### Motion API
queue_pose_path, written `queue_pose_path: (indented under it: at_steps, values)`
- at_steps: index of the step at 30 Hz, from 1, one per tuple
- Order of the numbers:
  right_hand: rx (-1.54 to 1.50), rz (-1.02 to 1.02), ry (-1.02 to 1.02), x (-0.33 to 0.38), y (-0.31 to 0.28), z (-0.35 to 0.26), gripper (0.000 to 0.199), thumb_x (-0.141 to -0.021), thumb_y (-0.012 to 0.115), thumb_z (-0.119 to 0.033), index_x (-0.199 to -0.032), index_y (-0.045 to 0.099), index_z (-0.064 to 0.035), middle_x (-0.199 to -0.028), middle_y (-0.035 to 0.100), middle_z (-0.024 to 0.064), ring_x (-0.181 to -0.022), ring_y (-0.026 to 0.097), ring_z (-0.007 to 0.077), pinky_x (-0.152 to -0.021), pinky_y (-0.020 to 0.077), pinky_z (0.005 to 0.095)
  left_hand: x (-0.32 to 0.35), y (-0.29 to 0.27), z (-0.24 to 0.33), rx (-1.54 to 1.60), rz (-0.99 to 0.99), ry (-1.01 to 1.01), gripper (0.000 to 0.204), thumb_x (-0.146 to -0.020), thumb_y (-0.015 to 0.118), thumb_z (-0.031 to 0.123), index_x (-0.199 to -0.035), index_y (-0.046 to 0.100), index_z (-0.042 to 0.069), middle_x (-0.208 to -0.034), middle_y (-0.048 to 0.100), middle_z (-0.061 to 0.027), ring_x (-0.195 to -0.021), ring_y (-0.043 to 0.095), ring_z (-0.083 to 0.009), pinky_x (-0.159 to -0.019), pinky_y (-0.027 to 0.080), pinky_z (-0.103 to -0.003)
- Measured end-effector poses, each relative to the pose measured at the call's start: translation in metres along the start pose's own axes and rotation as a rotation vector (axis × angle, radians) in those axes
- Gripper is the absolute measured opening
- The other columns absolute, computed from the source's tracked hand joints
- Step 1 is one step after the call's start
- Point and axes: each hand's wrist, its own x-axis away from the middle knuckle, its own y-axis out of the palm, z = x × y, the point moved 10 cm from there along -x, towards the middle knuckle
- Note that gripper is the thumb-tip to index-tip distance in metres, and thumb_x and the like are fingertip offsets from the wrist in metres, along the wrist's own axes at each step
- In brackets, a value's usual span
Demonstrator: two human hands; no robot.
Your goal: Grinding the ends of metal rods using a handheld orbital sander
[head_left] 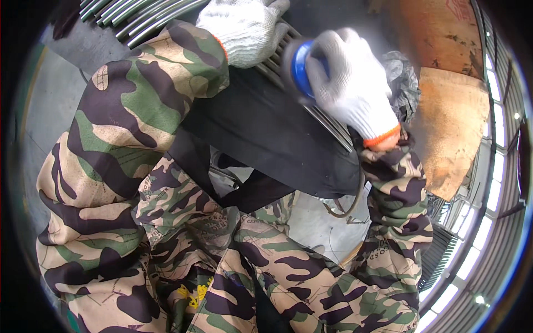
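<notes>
My left hand [239, 34], in a white knit glove, bears on a row of thin metal rods [330, 129] near the top edge. Its fingers are bent over the rods, and the picture's edge cuts off some of their tips. To the right, my gloved right hand [352, 77] is closed round a round blue disc-shaped tool [302, 69] with a blurred grey rim. This tool is above or against the rods; I cannot tell whether it touches them. A black cloth [272, 127] lies under the near ends of the rods, across my lap.
More metal rods [139, 19] lie fanned out at the upper left. Brown boards [452, 122] stand at the right, beside a crumpled grey plastic sheet [402, 83]. Below the black cloth, a curved hose or strap [350, 208] hangs over the grey floor [319, 227].
</notes>
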Motion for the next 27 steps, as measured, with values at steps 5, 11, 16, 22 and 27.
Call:
queue_pose_path:
  at_steps: [5, 11, 16, 22, 27]
  values:
    - [-0.046, -0.074, 0.059, 0.071, -0.022, 0.041, 0.013, -0.09, 0.074, -0.012, -0.102, 0.068, -0.0121, -0.102, 0.067, 0.0141, -0.091, 0.067, 0.038, -0.078, 0.0577, 0.0498, -0.014, -0.003, 0.011, 0.026, 0.073, -0.028, 0.05, -0.095, 0.071, 0.031, -0.13, 0.071, -0.006, -0.14, 0.068, -0.0279, -0.142, 0.056, -0.047, -0.128, 0.036, -0.058]
    - [-0.102, -0.093, 0.089, 0.075, -0.002, 0.028, 0.011, -0.091, 0.073, -0.008, -0.101, 0.07, -0.011, -0.101, 0.068, 0.0141, -0.092, 0.069, 0.0384, -0.081, 0.0577, 0.0483, 0.006, 0.0, 0.0, -0.027, 0.05, -0.048, 0.049, -0.094, 0.072, 0.031, -0.129, 0.072, -0.005, -0.14, 0.068, -0.028, -0.142, 0.057, -0.047, -0.127, 0.037, -0.058]
    - [0.033, -0.058, 0.069, 0.007, -0.006, 0.007, 0.011, -0.092, 0.073, -0.013, -0.103, 0.07, -0.0106, -0.102, 0.069, 0.0146, -0.094, 0.07, 0.0377, -0.083, 0.0585, 0.0478, -0.012, -0.003, 0.005, -0.039, 0.05, 0.014, 0.048, -0.095, 0.071, 0.029, -0.128, 0.073, -0.005, -0.139, 0.069, -0.0278, -0.141, 0.057, -0.0475, -0.127, 0.037, -0.058]
    - [-0.039, -0.074, 0.07, 0.036, -0.007, 0.014, 0.009, -0.092, 0.073, -0.012, -0.101, 0.07, -0.0115, -0.101, 0.069, 0.0137, -0.092, 0.07, 0.038, -0.08, 0.0589, 0.047, -0.006, -0.006, 0.002, -0.041, 0.066, 0.022, 0.046, -0.094, 0.071, 0.028, -0.126, 0.073, -0.005, -0.134, 0.071, -0.0267, -0.139, 0.058, -0.0465, -0.126, 0.038, -0.058]
    - [-0.158, -0.064, 0.102, 0.093, 0.015, 0.044, 0.009, -0.091, 0.073, -0.012, -0.098, 0.069, -0.0125, -0.1, 0.067, 0.0144, -0.092, 0.068, 0.0385, -0.08, 0.0577, 0.0494, 0.015, -0.007, -0.008, -0.098, 0.002, -0.018, 0.047, -0.094, 0.071, 0.028, -0.127, 0.073, -0.006, -0.134, 0.07, -0.0262, -0.14, 0.057, -0.046, -0.126, 0.037, -0.058]
